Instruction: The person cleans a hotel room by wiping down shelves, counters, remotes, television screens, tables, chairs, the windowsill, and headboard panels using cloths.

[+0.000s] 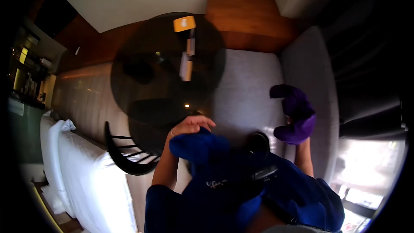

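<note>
My left hand (192,124), with a thin band at its wrist, is curled at the top of a bunched blue cloth (194,147) in front of my body. The cloth is blurred and hides part of the fingers. Off to the right, a soft purple cloth (303,118) hangs in a curved shape around my right hand (290,120). Most of that hand is covered by the purple fabric, but its grip seems closed on it. My blue shirt (241,181) fills the lower middle.
A round dark glass table (168,90) stands ahead, bearing an orange box (184,23) and small packets (186,67). A grey cushioned bench (248,82) lies right of it. A black chair (129,155) and a white-covered bed (92,177) are at left.
</note>
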`<move>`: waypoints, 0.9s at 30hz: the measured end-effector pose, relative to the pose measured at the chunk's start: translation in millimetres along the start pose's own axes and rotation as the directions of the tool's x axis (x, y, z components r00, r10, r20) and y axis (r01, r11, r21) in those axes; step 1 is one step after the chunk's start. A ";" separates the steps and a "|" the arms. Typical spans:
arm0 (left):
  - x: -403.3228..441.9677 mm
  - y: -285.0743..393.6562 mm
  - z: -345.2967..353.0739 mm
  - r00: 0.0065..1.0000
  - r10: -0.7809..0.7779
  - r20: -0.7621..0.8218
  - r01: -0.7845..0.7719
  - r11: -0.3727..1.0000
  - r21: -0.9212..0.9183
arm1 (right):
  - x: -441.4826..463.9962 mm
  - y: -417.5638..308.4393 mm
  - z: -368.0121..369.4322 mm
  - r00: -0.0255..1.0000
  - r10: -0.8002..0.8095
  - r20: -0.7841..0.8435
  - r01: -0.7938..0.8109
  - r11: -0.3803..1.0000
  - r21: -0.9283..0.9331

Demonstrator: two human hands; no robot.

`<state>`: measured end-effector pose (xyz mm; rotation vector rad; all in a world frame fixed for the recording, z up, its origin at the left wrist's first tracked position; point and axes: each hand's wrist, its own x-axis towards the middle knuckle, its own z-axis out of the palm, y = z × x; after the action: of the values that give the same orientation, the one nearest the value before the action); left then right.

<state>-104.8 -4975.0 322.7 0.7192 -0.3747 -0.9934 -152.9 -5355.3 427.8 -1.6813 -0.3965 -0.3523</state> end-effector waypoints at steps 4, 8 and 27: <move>116.7 -71.1 46.6 0.929 0.089 -0.360 0.120 0.845 0.520 | 8.6 84.8 -113.9 0.982 -0.187 0.038 0.185 0.889 -0.419; 148.7 -63.5 69.4 0.940 -0.318 -0.126 0.341 0.835 0.433 | -8.8 96.0 -128.6 0.975 0.057 -0.215 -0.123 0.944 -0.305; 398.0 11.8 -116.6 0.667 -0.630 -0.398 0.486 0.773 -0.409 | 115.9 359.7 -220.9 0.644 0.744 -0.178 -0.394 0.522 0.756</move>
<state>174.3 -5269.4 235.5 0.8382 0.5004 -1.3511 111.6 -5614.1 193.9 -0.8583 0.4359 -0.0734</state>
